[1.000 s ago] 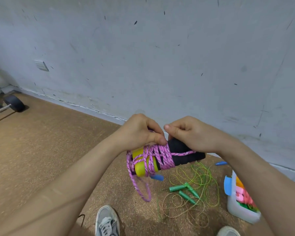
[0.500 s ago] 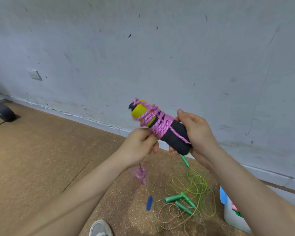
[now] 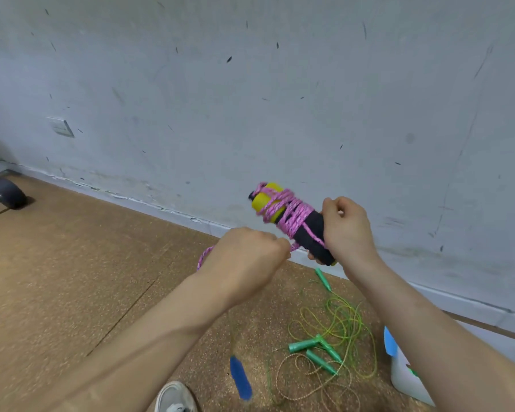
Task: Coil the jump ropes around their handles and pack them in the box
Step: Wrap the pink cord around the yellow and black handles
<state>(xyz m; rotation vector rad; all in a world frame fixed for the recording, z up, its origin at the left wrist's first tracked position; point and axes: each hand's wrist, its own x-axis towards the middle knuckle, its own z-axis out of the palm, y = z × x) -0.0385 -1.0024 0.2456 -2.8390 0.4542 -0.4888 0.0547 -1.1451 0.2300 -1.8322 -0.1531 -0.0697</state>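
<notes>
Head: two hands (image 3: 244, 258) (image 3: 349, 230), one pink rope (image 3: 293, 217)

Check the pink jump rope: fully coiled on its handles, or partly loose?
Partly loose. Many turns of the pink rope wrap the yellow-and-black handles, but a tail leaves the bundle and hangs free.

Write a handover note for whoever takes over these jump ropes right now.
Right hand grips the black and yellow foam handles, held in the air.
Left hand pinches the pink braided rope, mostly coiled; its tail is loose.
Thin green jump rope, uncoiled, and a blue handle lie on the cork floor.
Remaining: finish pink, coil the rest, pack all in the white plastic box.
</notes>
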